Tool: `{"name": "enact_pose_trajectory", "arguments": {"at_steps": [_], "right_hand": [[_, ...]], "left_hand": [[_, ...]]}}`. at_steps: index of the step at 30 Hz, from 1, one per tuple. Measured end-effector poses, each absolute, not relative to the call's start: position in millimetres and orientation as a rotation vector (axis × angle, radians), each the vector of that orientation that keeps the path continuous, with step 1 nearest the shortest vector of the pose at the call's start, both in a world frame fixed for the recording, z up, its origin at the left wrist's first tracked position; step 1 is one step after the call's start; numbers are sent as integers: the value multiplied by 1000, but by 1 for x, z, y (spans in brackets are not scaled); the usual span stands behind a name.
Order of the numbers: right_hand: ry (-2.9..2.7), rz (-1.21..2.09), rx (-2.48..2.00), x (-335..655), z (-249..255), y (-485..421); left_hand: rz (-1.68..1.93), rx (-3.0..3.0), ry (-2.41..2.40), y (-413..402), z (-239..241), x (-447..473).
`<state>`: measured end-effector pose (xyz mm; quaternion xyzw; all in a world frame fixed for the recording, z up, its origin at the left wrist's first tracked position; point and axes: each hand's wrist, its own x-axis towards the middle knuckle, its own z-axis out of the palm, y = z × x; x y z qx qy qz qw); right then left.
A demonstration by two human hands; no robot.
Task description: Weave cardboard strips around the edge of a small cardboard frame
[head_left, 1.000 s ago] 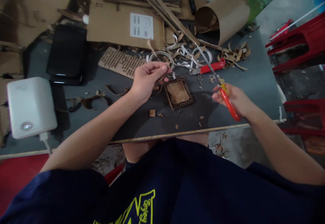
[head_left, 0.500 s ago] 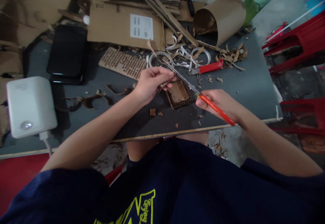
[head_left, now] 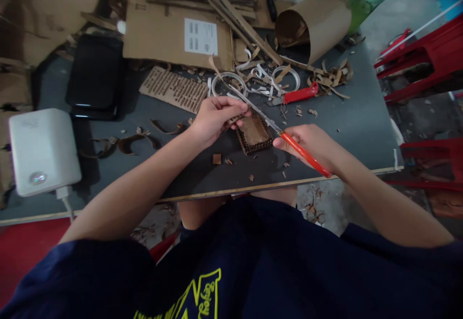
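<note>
My right hand (head_left: 307, 143) is wrapped round the red handles of a pair of scissors (head_left: 304, 153), whose metal blades point up and left. Between the closed fingers and thumb of my left hand (head_left: 217, 119) is a small strip of cardboard (head_left: 236, 118), mostly hidden by the fingers. The blades pass right at those fingertips. Just beneath lies a small cardboard tray (head_left: 256, 133) with a corrugated rim, on the dark table. A small brown cardboard square (head_left: 216, 159) and some scraps rest nearer the table's front edge.
Behind my hands lie a ridged cardboard piece (head_left: 173, 89), tape rolls (head_left: 228, 86), a red-handled cutter (head_left: 300, 93) and paper curls. A cardboard box (head_left: 162, 34) and cardboard tube (head_left: 321, 25) stand farther back. At left are a black device (head_left: 94, 73) and a white power bank (head_left: 45, 152).
My right hand and the scissors have shifted slightly left, and the handles sit a little closer to my left hand. My left hand stays almost in place.
</note>
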<state>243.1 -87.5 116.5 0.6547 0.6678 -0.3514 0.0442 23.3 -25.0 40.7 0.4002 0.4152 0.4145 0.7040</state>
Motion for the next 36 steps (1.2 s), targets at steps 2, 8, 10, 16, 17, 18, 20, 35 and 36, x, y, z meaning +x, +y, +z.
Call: {"name": "enact_pose_trajectory", "arguments": {"at_steps": [2, 8, 10, 16, 17, 18, 20, 35, 36], "right_hand": [[2079, -1002, 2005, 240, 113, -85], [2119, -814, 2145, 250, 105, -80], [2084, -635, 2213, 265, 103, -79], [1832, -84, 2163, 332, 92, -80], [1792, -60, 2150, 342, 91, -81], [1763, -41, 2160, 351, 91, -82], [1700, -10, 2201, 365, 92, -84], [3109, -355, 1738, 242, 73, -36], [3151, -415, 1646, 233, 64, -27]], "left_hand": [[934, 892, 924, -23, 38, 22], [979, 1054, 929, -16, 29, 18], [1029, 1173, 936, -15, 24, 17], [1118, 1535, 943, -12, 12, 16], [1113, 1577, 957, -13, 11, 16], [1109, 1620, 978, -13, 12, 15], [1111, 1712, 1041, -16, 13, 15], [1145, 2030, 1111, -23, -2, 24], [1145, 2022, 1118, -24, -2, 23]]}}
